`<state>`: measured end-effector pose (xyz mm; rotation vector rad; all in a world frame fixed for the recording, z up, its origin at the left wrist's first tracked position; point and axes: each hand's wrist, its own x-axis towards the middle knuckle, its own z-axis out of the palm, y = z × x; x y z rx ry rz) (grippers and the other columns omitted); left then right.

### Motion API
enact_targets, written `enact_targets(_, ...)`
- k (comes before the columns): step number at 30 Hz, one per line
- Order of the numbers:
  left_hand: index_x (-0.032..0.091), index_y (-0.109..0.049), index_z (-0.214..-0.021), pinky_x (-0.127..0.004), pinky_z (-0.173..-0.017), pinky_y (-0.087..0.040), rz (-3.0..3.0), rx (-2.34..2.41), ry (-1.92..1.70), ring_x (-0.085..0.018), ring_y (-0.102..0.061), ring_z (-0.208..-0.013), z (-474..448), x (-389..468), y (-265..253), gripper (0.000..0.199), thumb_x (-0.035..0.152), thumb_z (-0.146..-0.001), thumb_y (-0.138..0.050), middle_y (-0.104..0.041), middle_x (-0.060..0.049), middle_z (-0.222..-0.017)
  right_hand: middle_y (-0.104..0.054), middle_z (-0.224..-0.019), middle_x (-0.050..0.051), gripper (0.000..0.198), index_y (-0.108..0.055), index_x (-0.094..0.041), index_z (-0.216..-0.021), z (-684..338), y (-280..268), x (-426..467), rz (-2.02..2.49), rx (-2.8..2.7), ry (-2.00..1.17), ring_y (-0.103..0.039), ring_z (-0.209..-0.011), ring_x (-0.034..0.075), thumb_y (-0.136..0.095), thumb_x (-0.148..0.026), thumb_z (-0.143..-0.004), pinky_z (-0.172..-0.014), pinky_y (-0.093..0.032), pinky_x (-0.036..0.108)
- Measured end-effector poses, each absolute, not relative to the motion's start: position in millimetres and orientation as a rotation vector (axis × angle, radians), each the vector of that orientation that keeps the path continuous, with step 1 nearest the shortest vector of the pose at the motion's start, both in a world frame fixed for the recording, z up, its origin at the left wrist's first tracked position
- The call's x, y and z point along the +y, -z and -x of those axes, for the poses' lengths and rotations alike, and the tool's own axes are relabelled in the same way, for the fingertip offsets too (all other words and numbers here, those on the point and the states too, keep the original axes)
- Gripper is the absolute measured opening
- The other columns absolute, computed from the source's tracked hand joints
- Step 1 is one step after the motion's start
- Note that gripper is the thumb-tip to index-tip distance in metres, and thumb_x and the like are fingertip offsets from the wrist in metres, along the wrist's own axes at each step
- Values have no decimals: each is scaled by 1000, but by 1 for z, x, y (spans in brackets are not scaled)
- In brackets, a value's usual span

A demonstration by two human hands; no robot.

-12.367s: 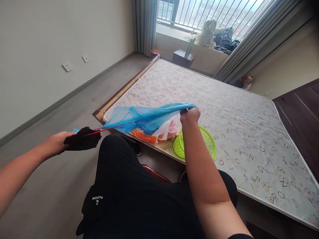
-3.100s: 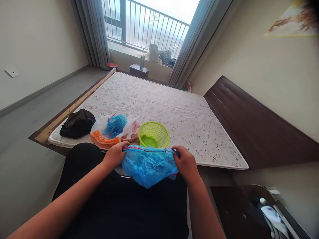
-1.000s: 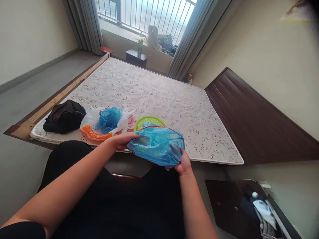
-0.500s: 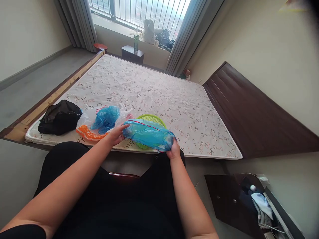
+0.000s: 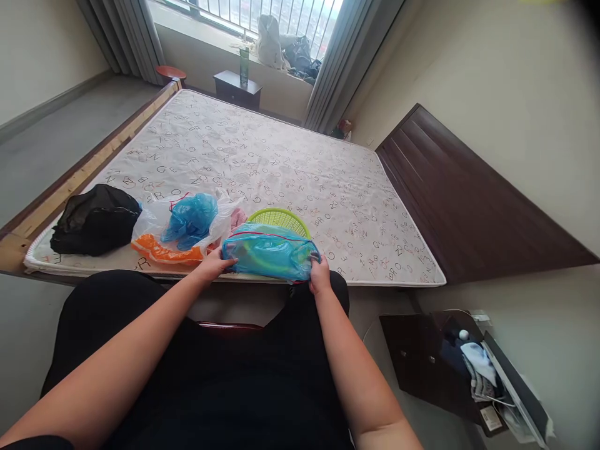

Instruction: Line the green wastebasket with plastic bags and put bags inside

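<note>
A translucent blue plastic bag (image 5: 272, 253) with a red drawstring is stretched between my two hands. My left hand (image 5: 216, 264) grips its left end, the thumb along the near side. At the right end, my right hand (image 5: 320, 274) is closed on the bag's edge, with fingers partly inside the plastic. Behind and below the bag sits a green mesh basket (image 5: 281, 219), mostly covered by it. Left of my left hand, a crumpled blue plastic bag (image 5: 192, 219) rests on a white and orange plastic bag (image 5: 154, 247).
A black mesh-topped bundle (image 5: 96, 219) lies on the mattress (image 5: 262, 150) at the left. The dark headboard (image 5: 469, 200) rises at the right. A dark cabinet (image 5: 422, 369) with items on it stands at lower right. Beyond the bed is a small nightstand (image 5: 237, 90).
The blue bag is pulled wider and flatter, and its near edge has shifted toward me. My right fingers have moved into its right end. The view has tilted slightly.
</note>
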<state>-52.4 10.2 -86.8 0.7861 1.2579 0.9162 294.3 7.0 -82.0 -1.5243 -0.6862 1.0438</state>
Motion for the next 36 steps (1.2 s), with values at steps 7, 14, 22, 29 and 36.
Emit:
enact_targets(7, 19, -67, -123, -40, -89, -59, -901, 1342, -910, -30, -71, -105, 52, 28, 98, 85, 48, -49, -96, -76, -11, -112, -70, -103, 6, 44, -63, -20, -111, -314, 85, 22, 1714, -875, -877, -65, -91, 21, -67, -49, -79, -80, -52, 30)
enact_targets(14, 25, -57, -145, -44, -115, -44, -1139, 1384, -1063, -33, -58, -132, 38, 37, 69, 85, 43, -68, -88, -65, -11, -139, -72, -107, 4, 38, -68, -21, -108, -315, 74, 26, 1603, -1034, -782, -65, -99, 18, -75, -43, -78, -92, -49, 29)
enact_targets(22, 21, -71, -121, -43, -115, -42, -1212, 1324, -1061, -32, -60, -128, 40, 69, 69, 55, 44, -73, -83, -71, -10, -128, -71, -126, 8, 26, -63, -21, -89, -308, 65, 68, 1403, -995, -910, -67, -107, 18, -77, -39, -77, -98, -51, 32)
enact_targets(29, 20, -68, -126, -31, -82, -54, -1107, 1291, -1098, -22, -68, -88, 43, 87, 72, 63, 47, -71, -84, -74, -6, -95, -65, -68, -6, 30, -62, -22, -92, -306, 57, 88, 1445, -1072, -1015, -52, -58, 12, -76, -45, -79, -58, -43, 23)
enact_targets(36, 15, -79, -103, -31, -73, -56, -840, 1239, -1044, -24, -69, -84, 33, 84, 57, 49, 54, -72, -83, -76, -7, -88, -68, -71, -3, 27, -69, -19, -90, -286, 42, 87, 1362, -1041, -1425, -58, -62, 13, -77, -42, -79, -58, -46, 23)
